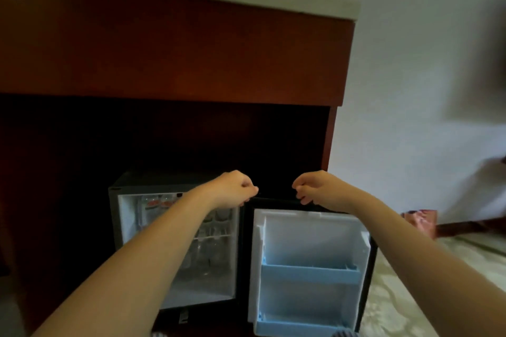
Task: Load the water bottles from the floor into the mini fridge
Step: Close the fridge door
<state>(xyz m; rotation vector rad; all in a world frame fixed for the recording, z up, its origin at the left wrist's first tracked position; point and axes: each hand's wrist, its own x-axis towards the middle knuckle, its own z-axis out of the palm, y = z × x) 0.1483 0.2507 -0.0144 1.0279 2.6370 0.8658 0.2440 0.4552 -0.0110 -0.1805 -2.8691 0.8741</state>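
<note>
Found no words or numbers clear enough to read. Saw red labels (pixel 154 203) on water bottles (pixel 167 198) in mini fridge (pixel 153 179), too blurry.

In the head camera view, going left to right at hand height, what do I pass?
Mini fridge's left wall → bottles on its top shelf → left hand → right hand → reddish packet on the floor. The open door overlaps the right hand, so it is left out.

One mini fridge (pixel 153 180), one open door (pixel 312 241), two blue door shelves (pixel 309 272), one left hand (pixel 232 189), one right hand (pixel 315 187); bottles (pixel 158 202) inside too blurred to count.
</note>
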